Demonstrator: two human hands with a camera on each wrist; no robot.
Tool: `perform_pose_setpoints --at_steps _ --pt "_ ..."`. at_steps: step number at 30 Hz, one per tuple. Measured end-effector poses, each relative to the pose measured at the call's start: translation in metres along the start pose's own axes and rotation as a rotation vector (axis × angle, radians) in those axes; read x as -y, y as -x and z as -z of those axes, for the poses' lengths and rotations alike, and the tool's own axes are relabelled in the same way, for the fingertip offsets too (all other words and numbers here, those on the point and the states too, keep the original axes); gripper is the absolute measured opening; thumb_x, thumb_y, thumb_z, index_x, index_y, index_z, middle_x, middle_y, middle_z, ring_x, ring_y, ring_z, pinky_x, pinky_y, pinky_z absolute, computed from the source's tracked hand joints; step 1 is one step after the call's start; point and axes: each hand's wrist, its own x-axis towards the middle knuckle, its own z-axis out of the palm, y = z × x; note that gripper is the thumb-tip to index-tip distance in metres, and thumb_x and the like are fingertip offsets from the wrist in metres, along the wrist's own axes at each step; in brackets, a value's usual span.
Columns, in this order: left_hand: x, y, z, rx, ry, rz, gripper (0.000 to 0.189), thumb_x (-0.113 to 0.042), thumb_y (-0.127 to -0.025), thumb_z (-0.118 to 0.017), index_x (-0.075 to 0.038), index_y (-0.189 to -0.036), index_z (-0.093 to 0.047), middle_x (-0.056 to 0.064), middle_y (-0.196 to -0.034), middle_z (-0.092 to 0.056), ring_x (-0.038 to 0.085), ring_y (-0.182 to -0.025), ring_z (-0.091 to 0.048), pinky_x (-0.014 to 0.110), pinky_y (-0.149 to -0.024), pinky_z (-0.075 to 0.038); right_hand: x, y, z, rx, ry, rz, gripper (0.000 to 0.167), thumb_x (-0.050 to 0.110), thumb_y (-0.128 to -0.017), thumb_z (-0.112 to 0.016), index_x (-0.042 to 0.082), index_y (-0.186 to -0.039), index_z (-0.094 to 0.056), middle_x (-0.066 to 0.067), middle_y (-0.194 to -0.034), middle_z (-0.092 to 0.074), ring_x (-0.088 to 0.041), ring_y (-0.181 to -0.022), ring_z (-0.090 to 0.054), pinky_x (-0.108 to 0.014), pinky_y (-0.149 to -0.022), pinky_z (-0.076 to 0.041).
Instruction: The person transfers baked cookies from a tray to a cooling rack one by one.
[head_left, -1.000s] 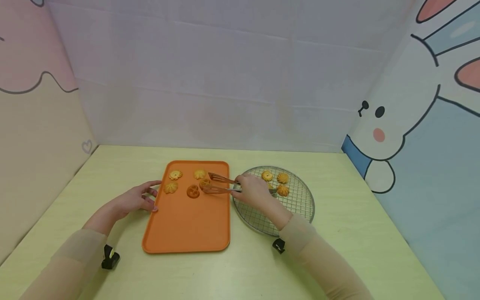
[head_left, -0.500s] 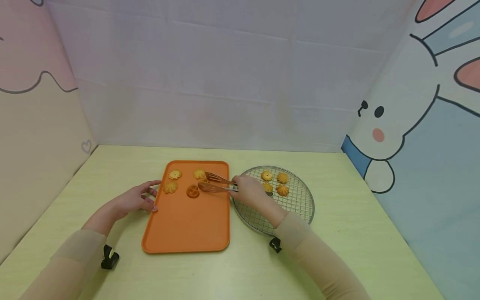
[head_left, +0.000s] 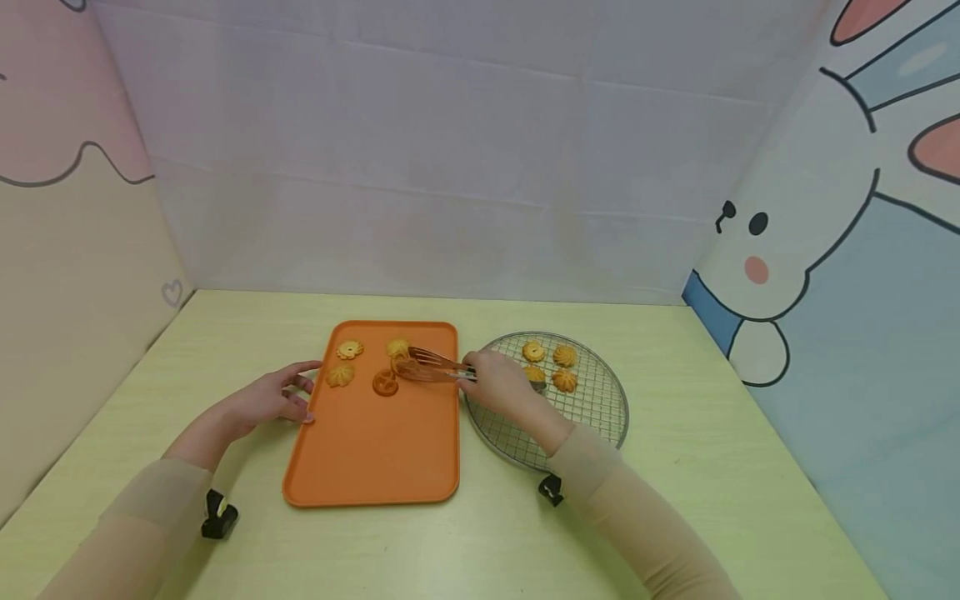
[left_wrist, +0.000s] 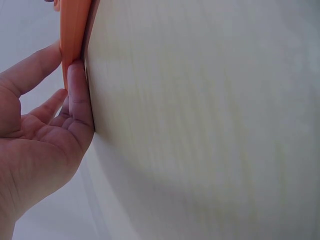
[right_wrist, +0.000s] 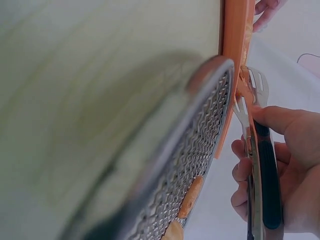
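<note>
In the head view, my left hand [head_left: 273, 396] touches the left rim of an orange tray [head_left: 375, 454], its fingers spread along the edge. The left wrist view has the thumb against the tray's side and fingertips at the rim. My right hand [head_left: 501, 385] grips metal tongs [right_wrist: 265, 165] with dark handles and slotted, fork-like ends. Those ends hang over the tray's upper right, overlapping a brown round cookie [head_left: 397, 364] that they partly hide. Beside it lies a round brown cookie with holes [head_left: 386, 382]. Yellow cookies [head_left: 341, 375] sit toward the tray's far end.
A round wire rack [head_left: 588, 417] stands right of the tray, close to its edge, under the right forearm. Several golden cookies [head_left: 565, 356] lie on its far half. Pale cloth [head_left: 450, 167] hangs behind the table [head_left: 712, 467], and a printed bunny panel [head_left: 810, 250] borders the right.
The right hand and tongs have shifted slightly left, and the tong ends have come closer together. The cookie by the tips sits slightly farther left. The left hand stays put.
</note>
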Motion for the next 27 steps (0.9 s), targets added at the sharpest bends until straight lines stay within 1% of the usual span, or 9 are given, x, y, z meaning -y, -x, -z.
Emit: perform_pose_setpoints --at_steps 10,17,21,27 --pt "-0.0003 0.0005 0.0003 -0.003 -0.017 -0.005 0.090 -0.002 -0.078 -0.072 -0.003 -0.149 -0.017 0.017 -0.115 -0.037 0.019 -0.087 -0.055 0.027 -0.072 -0.050 -0.0021 0.0000 -0.0012 -0.029 0.001 0.017 0.032 0.033 -0.090 -0.064 0.011 -0.113 -0.066 -0.004 -0.096 -0.067 -0.013 -0.068 -0.059 -0.025 -0.048 -0.042" --pt "-0.0008 -0.0003 0.0002 -0.003 -0.013 0.004 0.090 -0.002 -0.078 -0.072 -0.003 -0.149 -0.017 0.016 -0.115 -0.036 0.019 -0.087 -0.055 0.027 -0.072 -0.050 -0.0038 -0.0003 -0.0010 -0.032 -0.005 0.020 0.030 0.033 -0.090 -0.063 0.012 -0.112 -0.067 -0.003 -0.090 -0.067 -0.010 -0.062 -0.055 -0.025 -0.045 -0.040" --pt "-0.0010 -0.0005 0.0003 -0.002 -0.012 0.006 0.090 -0.002 -0.078 -0.072 -0.003 -0.149 -0.016 0.016 -0.115 -0.036 0.019 -0.087 -0.055 0.027 -0.072 -0.050 -0.0052 -0.0003 -0.0009 -0.034 -0.001 0.026 0.031 0.034 -0.091 -0.062 0.013 -0.113 -0.066 -0.002 -0.091 -0.067 -0.010 -0.062 -0.055 -0.025 -0.044 -0.040" --pt "-0.0012 0.0000 0.0006 0.001 -0.013 0.000 0.091 -0.001 -0.077 -0.072 -0.002 -0.149 -0.017 0.016 -0.114 -0.036 0.019 -0.086 -0.055 0.027 -0.071 -0.050 -0.0064 0.0023 0.0011 -0.036 0.017 0.024 0.033 0.036 -0.091 -0.062 0.013 -0.114 -0.066 -0.003 -0.096 -0.068 -0.012 -0.067 -0.058 -0.024 -0.045 -0.041"
